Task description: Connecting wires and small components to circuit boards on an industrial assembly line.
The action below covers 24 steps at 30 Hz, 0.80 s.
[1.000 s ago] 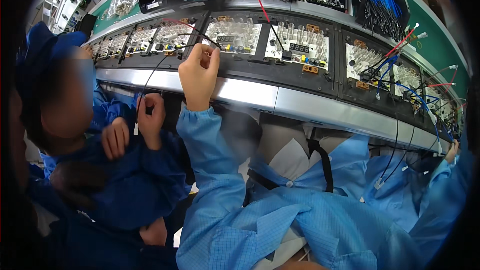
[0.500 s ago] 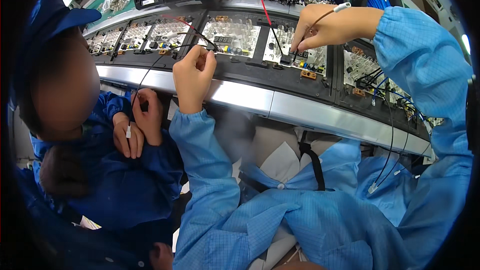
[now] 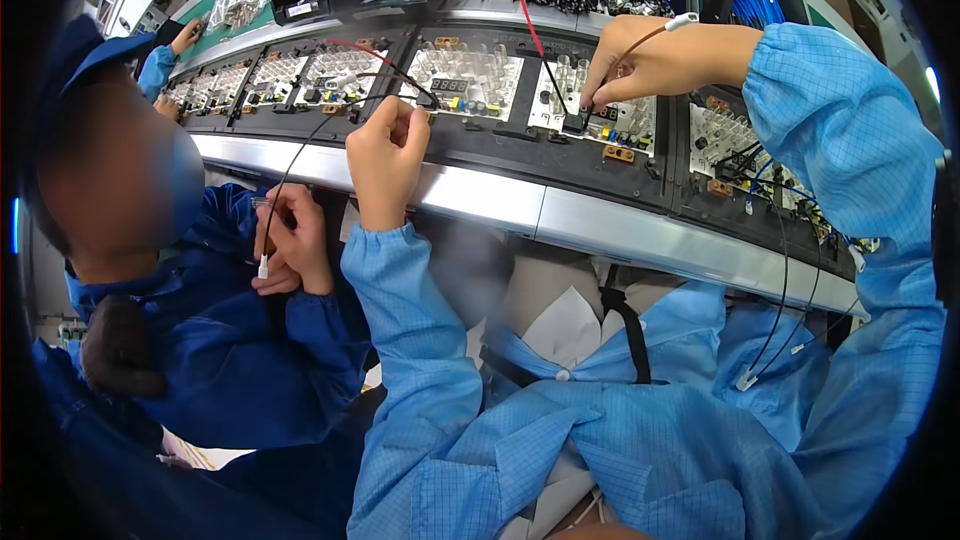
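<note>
While our right hand [image 3: 655, 72] bends over the silver rail [image 3: 500, 200] to the circuit board [image 3: 546, 118] beyond it, thumb and forefinger are drawn together on a brown wire [image 3: 645, 37], whose loose end lies back over the hand with a white plug [image 3: 683, 21] at its tip. That wire is therefore on the rail's far side, its lower end down among the fingertips beside a black block [image 3: 573, 124]; whether the end is seated, we cannot tell. Our left hand [image 3: 385, 162] reaches above the rail farther left, fingers curled and thumb meeting forefinger at the near edge of a second board [image 3: 510, 80]; a dark wire [image 3: 305, 145] runs close to those tips, but we cannot tell whether they pinch it. Down on the near side of the rail, to its left, a co-worker's hand [image 3: 305, 235] is beside that wire's hanging end. We judge the brown wire to be very light and flexible, springy enough to hold a curve, with a smooth sleeve that could roll between bare fingers. Its plug looks stiffer, and the joint between the two is probably the weak spot. We would take hold close behind the lower end, leaving the long tail slack, and keep knuckles off the clear upright tubes [image 3: 570, 75] past the rail, which look brittle.
</note>
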### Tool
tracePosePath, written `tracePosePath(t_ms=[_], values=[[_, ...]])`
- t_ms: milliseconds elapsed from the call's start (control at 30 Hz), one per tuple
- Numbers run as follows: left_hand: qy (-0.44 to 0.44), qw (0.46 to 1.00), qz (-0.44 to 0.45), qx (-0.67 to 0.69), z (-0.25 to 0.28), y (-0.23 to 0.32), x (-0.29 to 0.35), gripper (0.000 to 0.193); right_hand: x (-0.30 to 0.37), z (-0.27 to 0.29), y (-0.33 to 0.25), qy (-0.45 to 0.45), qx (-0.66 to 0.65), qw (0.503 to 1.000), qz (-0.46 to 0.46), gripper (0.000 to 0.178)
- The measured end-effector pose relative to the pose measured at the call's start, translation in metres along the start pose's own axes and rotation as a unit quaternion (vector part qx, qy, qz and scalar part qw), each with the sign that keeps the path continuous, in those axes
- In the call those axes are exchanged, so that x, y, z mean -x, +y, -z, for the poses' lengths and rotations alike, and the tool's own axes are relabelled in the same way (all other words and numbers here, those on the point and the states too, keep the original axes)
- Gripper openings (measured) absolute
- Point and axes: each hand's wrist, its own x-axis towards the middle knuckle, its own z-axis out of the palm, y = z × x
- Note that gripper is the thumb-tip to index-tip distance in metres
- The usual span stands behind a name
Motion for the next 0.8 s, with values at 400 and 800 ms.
tracePosePath(t_ms=[400, 800], values=[[0.003, 1.000, -0.008, -0.008, 0.005, 0.006, 0.010, 0.013, 0.007, 0.001, -0.016, -0.005, 0.153, 0.987, 0.056, 0.018], [0.000, 1.000, -0.018, -0.006, -0.002, 0.001, 0.011, 0.018, -0.001, -0.007, -0.023, -0.036, 0.146, 0.985, 0.084, 0.018]])
